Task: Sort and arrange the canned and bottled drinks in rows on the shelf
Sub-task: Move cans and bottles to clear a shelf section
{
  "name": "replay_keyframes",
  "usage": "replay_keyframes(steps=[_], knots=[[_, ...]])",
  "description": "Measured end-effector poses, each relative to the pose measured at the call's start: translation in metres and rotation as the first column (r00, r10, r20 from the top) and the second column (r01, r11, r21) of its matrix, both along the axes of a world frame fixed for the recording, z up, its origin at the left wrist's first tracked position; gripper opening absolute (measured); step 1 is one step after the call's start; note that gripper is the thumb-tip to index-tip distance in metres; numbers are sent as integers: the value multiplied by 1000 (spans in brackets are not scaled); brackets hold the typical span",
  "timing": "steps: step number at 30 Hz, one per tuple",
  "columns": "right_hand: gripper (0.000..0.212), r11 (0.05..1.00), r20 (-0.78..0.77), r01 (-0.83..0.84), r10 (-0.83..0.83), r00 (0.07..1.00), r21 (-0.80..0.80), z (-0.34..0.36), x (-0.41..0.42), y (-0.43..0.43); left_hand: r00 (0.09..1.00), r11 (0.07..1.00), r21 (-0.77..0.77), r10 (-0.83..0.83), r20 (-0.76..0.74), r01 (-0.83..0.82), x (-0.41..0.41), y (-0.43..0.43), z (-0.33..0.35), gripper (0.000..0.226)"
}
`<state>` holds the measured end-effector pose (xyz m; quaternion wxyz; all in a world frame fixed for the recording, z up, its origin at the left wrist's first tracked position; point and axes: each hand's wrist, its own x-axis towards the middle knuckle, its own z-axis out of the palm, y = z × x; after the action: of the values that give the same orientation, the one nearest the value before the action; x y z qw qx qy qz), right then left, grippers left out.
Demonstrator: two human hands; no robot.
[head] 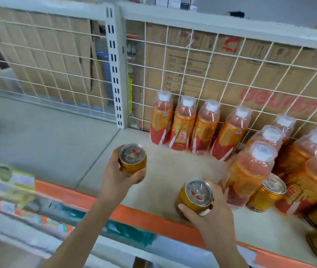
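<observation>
Grips a gold can [132, 159] in the left hand [115, 175], thumb and fingers curled round its wall, over the bare middle of the shelf [173, 167], well apart from the back row of bottles [184, 122]. Grips a second gold can [196, 198] in the right hand [210, 217] the same way, near the orange front edge [134, 213] and just beside the crowded bottle cluster [250, 171]. Cannot tell resting on the board from hanging just above it, for either can. Runs the greater risk on the right: could knock the nearest tall bottle or the loose third can [268, 192] with knuckles or can wall while moving inward, and could topple several at once in so tight a huddle. Could tip the right-hand can off the front edge if set down too near it. Could drop a smooth can if loosened before landing flat. Could leave crooked rows if placed without squaring against the wire mesh back [221, 60].
</observation>
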<state>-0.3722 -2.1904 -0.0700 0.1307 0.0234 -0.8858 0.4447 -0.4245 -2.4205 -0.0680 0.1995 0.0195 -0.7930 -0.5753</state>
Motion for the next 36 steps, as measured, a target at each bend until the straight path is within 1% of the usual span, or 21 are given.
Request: replay_keyframes(steps=[3, 6, 8, 11, 14, 16, 18, 21, 24, 27, 31, 36], knots=[[71, 998, -36, -49, 48, 998, -33, 8, -12, -30, 995, 996, 41, 85, -54, -83, 16, -46, 12, 70], [73, 994, -26, -102, 101, 994, -40, 16, -23, -68, 989, 992, 27, 124, -83, -123, 37, -100, 21, 70], [74, 991, -31, -129, 128, 991, -42, 21, -27, -98, 982, 985, 25, 174, -76, -172, 53, -137, 28, 65], [74, 982, -71, -188, 186, 980, -20, 24, -33, -145, 968, 970, 45, 240, -75, -237, 76, -192, 30, 63], [74, 972, -86, -234, 231, 969, -18, 24, -34, -196, 953, 954, 80, 294, -75, -288, 103, -248, 26, 68], [71, 964, -88, -265, 262, 961, -18, 23, -34, -231, 940, 941, 84, 335, -69, -329, 122, -285, 19, 67], [73, 955, -77, -297, 295, 952, -18, 22, -34, -265, 921, 920, 110, 384, -63, -376, 142, -320, 10, 62], [75, 924, -74, -379, 375, 924, -53, 22, -32, -314, 870, 861, 161, 493, -25, -483, 171, -362, -3, 64], [74, 878, -63, -475, 471, 880, -60, 25, -31, -366, 808, 796, 174, 589, -2, -580, 199, -394, -10, 67], [75, 815, -68, -573, 569, 820, -88, 28, -33, -413, 742, 736, 134, 670, 3, -664, 222, -420, -17, 63], [65, 709, -61, -689, 689, 722, -149, 27, -43, -470, 631, 624, 113, 774, 40, -773, 247, -451, -25, 65], [72, 576, -76, -805, 805, 589, -145, 29, -57, -543, 527, 520, 104, 849, 47, -848, 257, -495, -26, 65]])
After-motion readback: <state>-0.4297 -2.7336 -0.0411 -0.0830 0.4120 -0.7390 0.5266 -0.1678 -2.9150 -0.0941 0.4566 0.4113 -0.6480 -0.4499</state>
